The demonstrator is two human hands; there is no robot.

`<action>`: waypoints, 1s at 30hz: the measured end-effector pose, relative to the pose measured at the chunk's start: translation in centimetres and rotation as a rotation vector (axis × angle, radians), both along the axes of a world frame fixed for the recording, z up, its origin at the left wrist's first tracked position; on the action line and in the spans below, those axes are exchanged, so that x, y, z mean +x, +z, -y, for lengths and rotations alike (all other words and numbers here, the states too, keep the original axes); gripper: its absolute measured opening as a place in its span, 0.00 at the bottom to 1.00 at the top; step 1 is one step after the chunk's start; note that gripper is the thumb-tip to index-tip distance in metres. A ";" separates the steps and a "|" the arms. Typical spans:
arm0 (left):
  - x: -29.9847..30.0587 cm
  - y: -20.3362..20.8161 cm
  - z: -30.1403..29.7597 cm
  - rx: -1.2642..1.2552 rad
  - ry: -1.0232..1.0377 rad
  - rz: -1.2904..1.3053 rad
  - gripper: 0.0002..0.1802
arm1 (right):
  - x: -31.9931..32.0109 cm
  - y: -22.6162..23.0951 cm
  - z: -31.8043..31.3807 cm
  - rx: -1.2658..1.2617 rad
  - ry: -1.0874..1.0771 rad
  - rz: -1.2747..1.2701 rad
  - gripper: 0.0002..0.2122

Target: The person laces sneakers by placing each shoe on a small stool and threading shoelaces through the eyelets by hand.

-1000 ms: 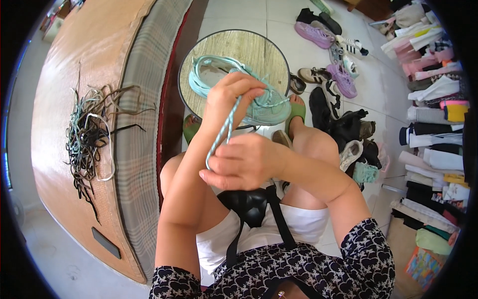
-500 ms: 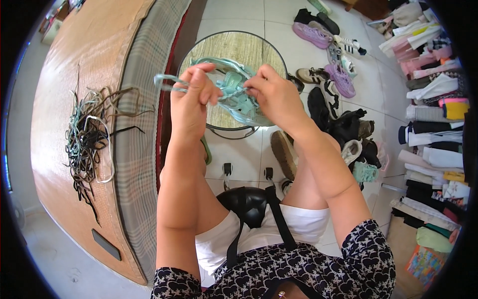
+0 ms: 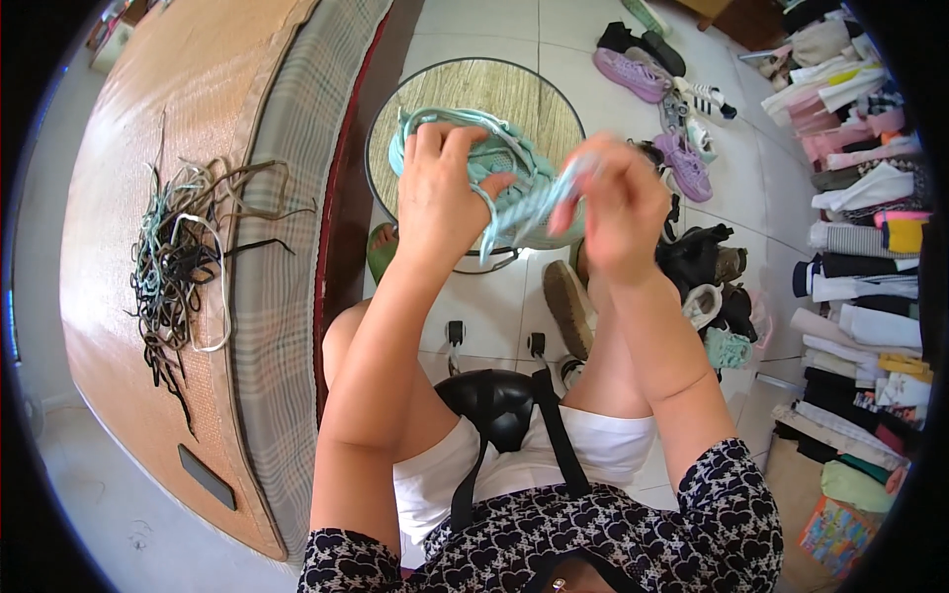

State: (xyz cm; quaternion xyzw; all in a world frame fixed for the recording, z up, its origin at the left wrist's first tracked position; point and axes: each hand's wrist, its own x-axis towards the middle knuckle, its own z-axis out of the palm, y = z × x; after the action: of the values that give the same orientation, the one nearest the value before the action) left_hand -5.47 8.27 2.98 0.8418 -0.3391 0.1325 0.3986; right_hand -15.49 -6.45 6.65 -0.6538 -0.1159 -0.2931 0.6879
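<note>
A mint-green sneaker (image 3: 506,158) rests on a small round wood-topped table (image 3: 484,81). My left hand (image 3: 440,188) grips the near left side of this shoe, fingers bent over its upper and thumb toward the eyelets. To the right of it, my right hand (image 3: 625,210) is raised and smeared by motion, its fingers closed on a pale mint shoelace (image 3: 534,210). The lace stretches from the shoe to that hand, and a loose part hangs near my left thumb. My right fingertips are partly blurred.
On the bed (image 3: 109,326) at left lies a tangled pile of shoelaces (image 3: 183,267) and a dark phone-like slab (image 3: 208,476). Several shoes, including a lilac sneaker (image 3: 682,166), are strewn over the tiled floor at right. Folded clothes (image 3: 860,237) line the right edge.
My left hand has moved right and down from the lace loop onto the shoe. My right hand has swung right, drawing a length of lace out from the shoe.
</note>
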 end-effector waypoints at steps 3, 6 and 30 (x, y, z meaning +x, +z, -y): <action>0.1 0.7 -0.1 0.042 -0.003 -0.063 0.21 | 2.5 -0.4 4.2 0.389 -0.448 -0.207 0.08; 0.4 0.7 -0.3 0.036 0.001 -0.106 0.22 | 2.9 -0.5 5.1 0.388 -0.616 -0.289 0.11; 0.9 0.5 -0.7 -0.501 -0.144 -0.752 0.22 | 1.4 -1.8 1.4 -0.825 -0.243 -0.494 0.08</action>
State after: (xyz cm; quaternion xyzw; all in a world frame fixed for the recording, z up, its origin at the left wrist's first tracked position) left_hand -4.53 8.92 3.48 0.6832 -0.1858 -0.1325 0.6937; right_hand -14.13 -7.87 4.84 -0.9303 0.0214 -0.1370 0.3396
